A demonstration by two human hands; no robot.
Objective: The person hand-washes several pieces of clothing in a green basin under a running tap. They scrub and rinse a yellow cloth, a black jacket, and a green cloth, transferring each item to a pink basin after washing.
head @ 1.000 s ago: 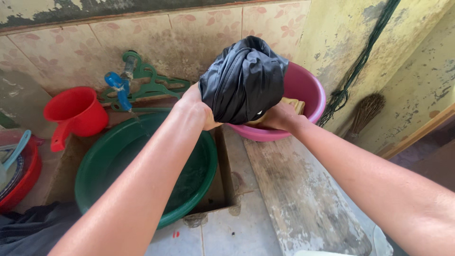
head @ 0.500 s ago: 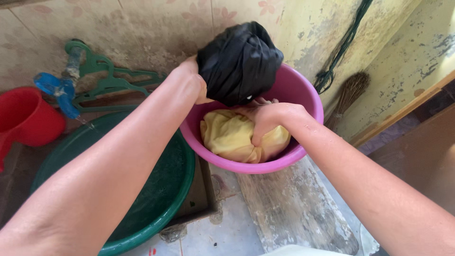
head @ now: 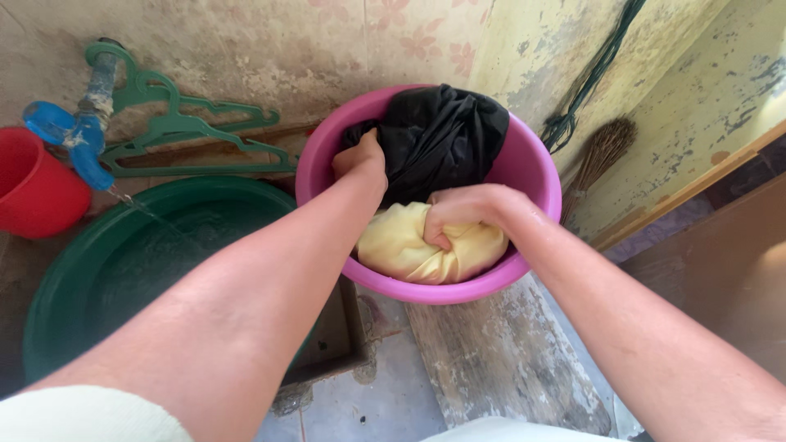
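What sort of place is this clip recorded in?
Most likely a household hand-washing corner for laundry. A blue tap runs water into a green basin, green hangers lean on the stained wall, and a pink basin holds black cloth and yellow cloth.

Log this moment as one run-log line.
left hand: grips black garment | right hand: grips yellow cloth | both in pink basin

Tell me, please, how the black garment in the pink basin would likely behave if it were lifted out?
The black garment is bunched in soft folds, so it would probably droop limply. It looks slightly shiny, perhaps damp, so it could feel heavy and drip. The left hand grips its edge inside the pink basin, suggesting it bunches easily.
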